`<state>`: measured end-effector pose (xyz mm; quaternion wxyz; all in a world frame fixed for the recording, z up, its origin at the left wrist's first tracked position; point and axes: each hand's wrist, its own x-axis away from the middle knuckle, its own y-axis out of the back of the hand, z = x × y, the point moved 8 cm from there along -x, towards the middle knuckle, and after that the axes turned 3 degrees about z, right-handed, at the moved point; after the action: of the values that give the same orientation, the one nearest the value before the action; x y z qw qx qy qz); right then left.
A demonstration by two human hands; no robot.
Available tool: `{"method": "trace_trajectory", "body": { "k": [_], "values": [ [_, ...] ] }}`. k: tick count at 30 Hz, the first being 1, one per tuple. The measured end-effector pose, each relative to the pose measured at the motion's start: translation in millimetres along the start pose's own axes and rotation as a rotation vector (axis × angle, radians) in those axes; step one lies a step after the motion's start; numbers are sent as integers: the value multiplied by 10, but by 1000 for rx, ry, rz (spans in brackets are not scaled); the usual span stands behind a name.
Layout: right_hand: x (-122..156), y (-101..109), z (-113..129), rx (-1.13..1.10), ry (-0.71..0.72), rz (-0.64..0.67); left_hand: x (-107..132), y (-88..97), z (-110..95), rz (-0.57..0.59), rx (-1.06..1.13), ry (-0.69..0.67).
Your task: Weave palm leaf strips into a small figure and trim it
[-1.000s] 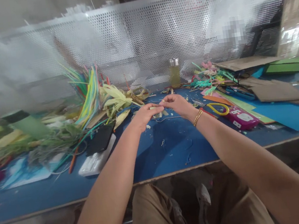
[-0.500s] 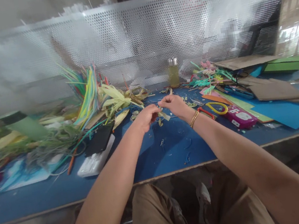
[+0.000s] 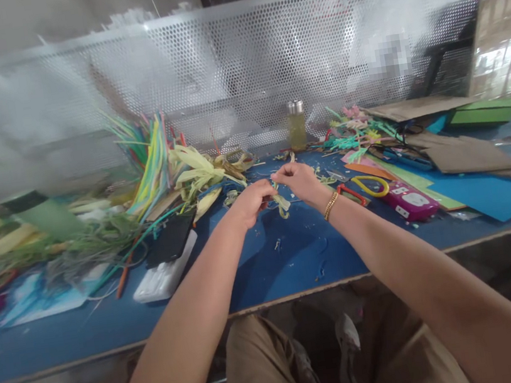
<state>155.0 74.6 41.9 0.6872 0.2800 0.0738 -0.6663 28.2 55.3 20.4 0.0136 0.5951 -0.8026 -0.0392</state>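
My left hand (image 3: 251, 201) and my right hand (image 3: 298, 181) meet over the middle of the blue table (image 3: 293, 256). Both pinch a small pale yellow-green leaf strip (image 3: 281, 204) that hangs curled between the fingertips. A gold bracelet (image 3: 331, 205) circles my right wrist. Just left of my left hand lies a heap of pale husk leaves (image 3: 200, 171) and a bundle of coloured strips (image 3: 149, 159).
A black phone (image 3: 170, 236) rests on a white tray (image 3: 165, 274) at the left. Yellow-handled scissors (image 3: 369, 186), a pink case (image 3: 409, 200), blue and brown sheets (image 3: 469, 155) lie right. A small jar (image 3: 296, 124) stands by the perforated metal screen (image 3: 265, 57). A green bottle (image 3: 44, 215) lies far left.
Both hands have drawn slightly nearer to me and lifted the leaf strip; it now dangles curled below the fingertips instead of lying among scraps on the table.
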Motion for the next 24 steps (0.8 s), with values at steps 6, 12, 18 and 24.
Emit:
{"method": "trace_trajectory", "body": {
  "k": [6,12,18,24],
  "values": [
    [-56,56,-73,-108,-10,24,44,-48,116,77,194,153],
    [-102,166,-138,-231,-52,-38,13,-74,159,93,268,144],
    [-22,-4,-166,-301,-217,103,-69,193,176,-167,200,30],
    [47,-186,-76,-193,-93,326,-51,307,124,-278,135,-35]
  ]
}}
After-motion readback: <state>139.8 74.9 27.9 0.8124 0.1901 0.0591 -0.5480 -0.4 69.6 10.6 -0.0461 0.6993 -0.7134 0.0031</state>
